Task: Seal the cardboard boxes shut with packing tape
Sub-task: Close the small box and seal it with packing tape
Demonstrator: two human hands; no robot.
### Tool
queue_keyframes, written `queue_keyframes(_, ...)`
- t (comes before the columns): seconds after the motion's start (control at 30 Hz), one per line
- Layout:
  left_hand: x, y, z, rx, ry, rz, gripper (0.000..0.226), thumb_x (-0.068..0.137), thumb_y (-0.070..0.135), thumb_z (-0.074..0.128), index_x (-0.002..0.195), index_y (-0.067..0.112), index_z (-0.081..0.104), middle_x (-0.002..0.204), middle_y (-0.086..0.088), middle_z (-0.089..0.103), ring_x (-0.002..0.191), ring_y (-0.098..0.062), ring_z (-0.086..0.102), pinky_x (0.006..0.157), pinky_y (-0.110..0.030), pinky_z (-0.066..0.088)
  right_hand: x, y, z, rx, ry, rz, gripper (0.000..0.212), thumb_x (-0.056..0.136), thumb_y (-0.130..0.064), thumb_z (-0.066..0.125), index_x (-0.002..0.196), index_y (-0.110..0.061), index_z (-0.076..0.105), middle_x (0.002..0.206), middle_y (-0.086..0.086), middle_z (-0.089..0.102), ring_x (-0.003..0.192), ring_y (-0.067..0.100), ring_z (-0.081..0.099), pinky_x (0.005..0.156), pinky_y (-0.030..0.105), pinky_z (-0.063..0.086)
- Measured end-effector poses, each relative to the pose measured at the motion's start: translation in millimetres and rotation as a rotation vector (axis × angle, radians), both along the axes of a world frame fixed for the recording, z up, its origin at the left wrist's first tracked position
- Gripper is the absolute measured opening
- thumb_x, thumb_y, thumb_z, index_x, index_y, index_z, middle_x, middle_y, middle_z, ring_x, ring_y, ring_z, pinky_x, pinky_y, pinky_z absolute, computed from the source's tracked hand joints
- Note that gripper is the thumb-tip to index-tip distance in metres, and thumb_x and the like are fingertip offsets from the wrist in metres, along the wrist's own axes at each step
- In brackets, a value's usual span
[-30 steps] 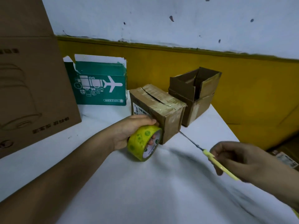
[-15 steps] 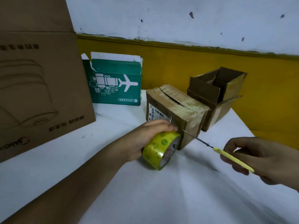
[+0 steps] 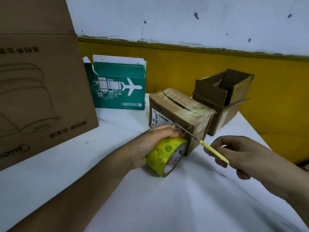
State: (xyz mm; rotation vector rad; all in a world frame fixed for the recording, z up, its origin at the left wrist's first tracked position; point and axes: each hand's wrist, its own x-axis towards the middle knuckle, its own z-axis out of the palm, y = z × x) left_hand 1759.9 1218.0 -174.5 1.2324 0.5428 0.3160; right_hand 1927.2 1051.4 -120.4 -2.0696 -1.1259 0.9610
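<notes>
Boxes (image 3: 177,114) (image 3: 117,91) (image 3: 222,97) (image 3: 41,97) number four on our desk (image 3: 184,206); left grip (image 3: 150,144) curls round one tape roll (image 3: 163,155), right grip (image 3: 242,154) pinches one yellow-handled cutter (image 3: 212,150).

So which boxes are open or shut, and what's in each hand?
small box: flaps shut, taped on top.
brown box behind it: open on top.
green box: top torn open.
big box: top out of view.
tape roll: gripped by left hand, against the small box.
cutter: held by right hand, blade out.
</notes>
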Motion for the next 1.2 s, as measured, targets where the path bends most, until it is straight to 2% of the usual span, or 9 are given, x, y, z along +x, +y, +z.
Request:
queue_keyframes(0.23, 0, 1, -1, -0.008, 0.029, 0.001, 0.002, 0.091, 0.023, 0.063, 0.092, 0.023, 0.065, 0.099, -0.013, 0.067, 0.086, -0.024, 0.065, 0.076, -0.030, 0.050, -7, 10, -1, 0.109, -0.011, -0.004, 0.028, 0.090, -0.038, 0.062, 0.081, -0.015, 0.075, 0.062, 0.005, 0.063, 0.048, 0.014, 0.030, 0.044, 0.025, 0.024)
queue_keyframes(0.4, 1, 2, -2, 0.006, 0.021, -0.022, 0.023, 0.079, 0.028, 0.072, 0.100, 0.021, 0.066, 0.102, -0.013, 0.068, 0.091, -0.025, 0.065, 0.077, -0.030, 0.052, 0, 9, -4, 0.174, -0.007, 0.022, 0.021, 0.092, -0.026, 0.062, 0.080, -0.015, 0.075, 0.056, 0.013, 0.062, 0.055, 0.028, 0.028, 0.045, 0.027, 0.025)
queue_keyframes(0.57, -2, 3, 0, 0.068, 0.003, -0.021, 0.007, 0.086, 0.024, 0.066, 0.091, 0.022, 0.071, 0.097, -0.009, 0.069, 0.089, -0.021, 0.066, 0.073, -0.028, 0.053, 4, 8, -11, 0.180, -0.025, 0.047, 0.017, 0.094, -0.024, 0.061, 0.084, -0.017, 0.074, 0.056, 0.011, 0.063, 0.052, 0.022, 0.038, 0.044, 0.025, 0.033)
queue_keyframes(0.67, -8, 9, 3, 0.143, 0.015, -0.042, 0.009, 0.086, 0.023, 0.068, 0.094, 0.022, 0.072, 0.098, -0.010, 0.072, 0.090, -0.022, 0.069, 0.076, -0.029, 0.054, -2, 8, -17, 0.184, -0.063, 0.081, 0.010, 0.087, -0.031, 0.066, 0.089, -0.023, 0.071, 0.064, 0.007, 0.064, 0.049, 0.014, 0.043, 0.044, 0.028, 0.038)
queue_keyframes(0.8, -16, 16, 10, 0.227, 0.017, -0.045, 0.033, 0.079, 0.020, 0.067, 0.109, 0.007, 0.069, 0.108, -0.024, 0.069, 0.095, -0.028, 0.066, 0.083, -0.033, 0.052, -14, 7, -23, 0.191, -0.049, 0.163, 0.027, 0.076, -0.053, 0.064, 0.094, -0.034, 0.063, 0.085, -0.007, 0.067, 0.062, 0.015, 0.056, 0.046, 0.030, 0.044)
queue_keyframes(0.9, -32, 22, 24, 0.310, 0.070, -0.097, 0.022, 0.088, 0.013, 0.067, 0.108, 0.003, 0.068, 0.100, -0.011, 0.073, 0.090, -0.020, 0.068, 0.077, -0.025, 0.055, -28, 11, -26, 0.217, 0.039, 0.178, 0.024, 0.083, -0.049, 0.062, 0.096, -0.029, 0.062, 0.089, -0.008, 0.068, 0.067, 0.016, 0.058, 0.046, 0.028, 0.045)
queue_keyframes(0.97, -53, 25, 31, 0.350, 0.129, -0.104, 0.017, 0.088, 0.015, 0.069, 0.103, 0.008, 0.070, 0.095, -0.003, 0.074, 0.087, -0.015, 0.070, 0.072, -0.021, 0.054, -42, 16, -29, 0.215, 0.134, 0.177, 0.036, 0.074, -0.059, 0.062, 0.093, -0.028, 0.063, 0.084, -0.003, 0.065, 0.058, 0.011, 0.051, 0.046, 0.027, 0.046)
queue_keyframes(1.07, -91, 26, 27, 0.365, 0.187, -0.041, 0.028, 0.077, 0.029, 0.070, 0.100, 0.013, 0.074, 0.099, -0.005, 0.075, 0.088, -0.017, 0.070, 0.075, -0.025, 0.054, -67, 26, -34, 0.238, 0.261, 0.138, 0.043, 0.069, -0.063, 0.064, 0.089, -0.025, 0.063, 0.065, -0.008, 0.046, 0.050, 0.010, 0.037, 0.046, 0.029, 0.042)
queue_keyframes(1.2, -137, 11, 17, 0.345, 0.198, 0.145, 0.025, 0.073, 0.034, 0.071, 0.093, 0.019, 0.079, 0.100, -0.007, 0.076, 0.091, -0.019, 0.071, 0.078, -0.026, 0.054, -98, 44, -39, 0.393, 0.259, 0.091, 0.048, 0.065, -0.062, 0.067, 0.088, -0.020, 0.062, 0.066, -0.006, 0.040, 0.050, 0.012, 0.037, 0.045, 0.031, 0.040)
